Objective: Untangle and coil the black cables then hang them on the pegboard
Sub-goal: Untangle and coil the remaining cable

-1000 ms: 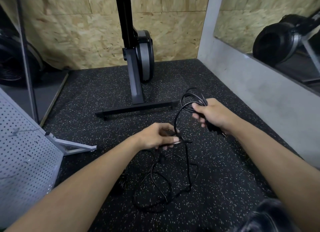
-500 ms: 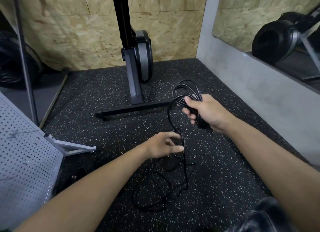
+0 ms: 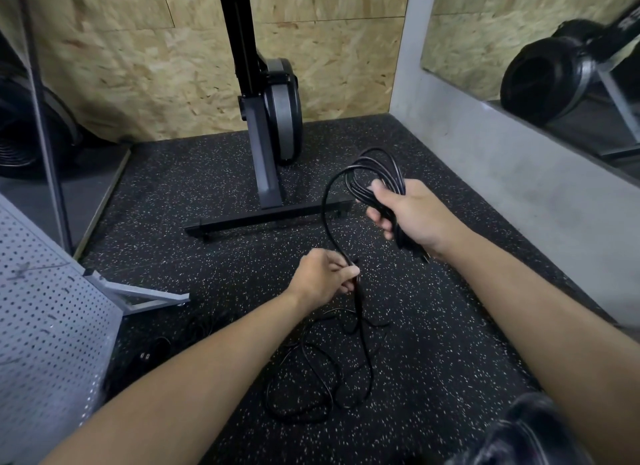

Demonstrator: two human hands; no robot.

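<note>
A: What do we see on the floor (image 3: 450, 326)?
B: Black, flecked with pale speckles. Our cable (image 3: 358, 189) is plain black.
A: And at the left?
B: We see a grey pegboard (image 3: 52, 326) dotted with dark holes, and a far wall (image 3: 138, 66) of mottled tan chipboard.

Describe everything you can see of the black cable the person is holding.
The black cable is thin, round and flexible, seemingly rubber-jacketed. Several gathered loops are gripped by the right hand. One strand arcs down to the left hand, which pinches it. Below, it drops to the speckled floor, where the rest lies in loose, overlapping loops. Its ends cannot be made out.
</note>
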